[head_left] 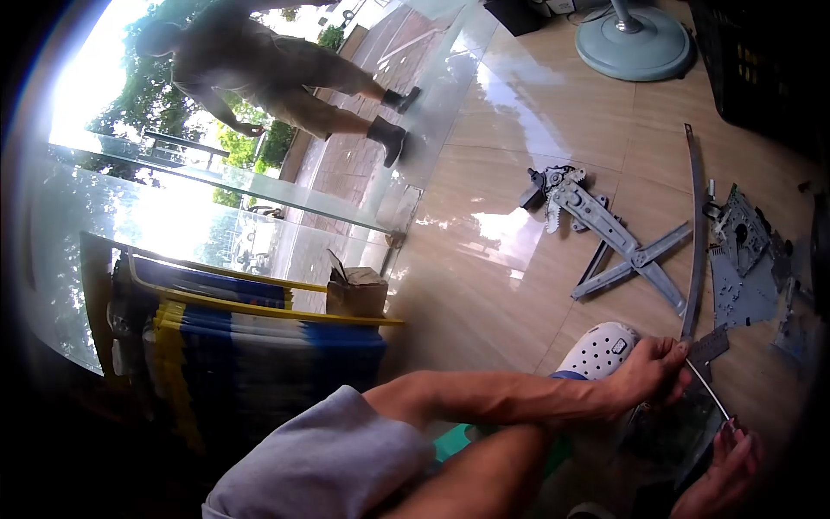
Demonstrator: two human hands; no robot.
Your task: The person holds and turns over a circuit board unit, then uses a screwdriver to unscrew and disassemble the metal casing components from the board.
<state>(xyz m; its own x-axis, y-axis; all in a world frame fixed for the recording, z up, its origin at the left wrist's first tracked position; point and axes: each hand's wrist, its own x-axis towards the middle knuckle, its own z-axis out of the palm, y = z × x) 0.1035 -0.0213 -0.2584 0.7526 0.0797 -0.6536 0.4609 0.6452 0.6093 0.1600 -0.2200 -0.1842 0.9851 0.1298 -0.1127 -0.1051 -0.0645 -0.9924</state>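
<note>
My left hand (pixel 650 374) is closed above a white clog, its fingertips pinching a dark flat metal piece (pixel 711 346). My right hand (pixel 724 474) is wrapped round the handle of what looks like a screwdriver (pixel 712 394). Its thin bright shaft reaches up to the fingers of my left hand, which hide the tip. Past my hands lie a car window regulator (pixel 635 257) with crossed metal arms and a toothed gear, and a long curved metal strip (pixel 697 225). The strip's near end comes close to my left fingers.
Grey torn plates and a bracket (pixel 742 238) lie at the right. A round fan base (pixel 635 48) and a black crate (pixel 761 78) stand beyond. On the left is a stack of blue and yellow packs (pixel 268 342) with a small carton (pixel 356 292). A person (pixel 277 78) walks outside the glass.
</note>
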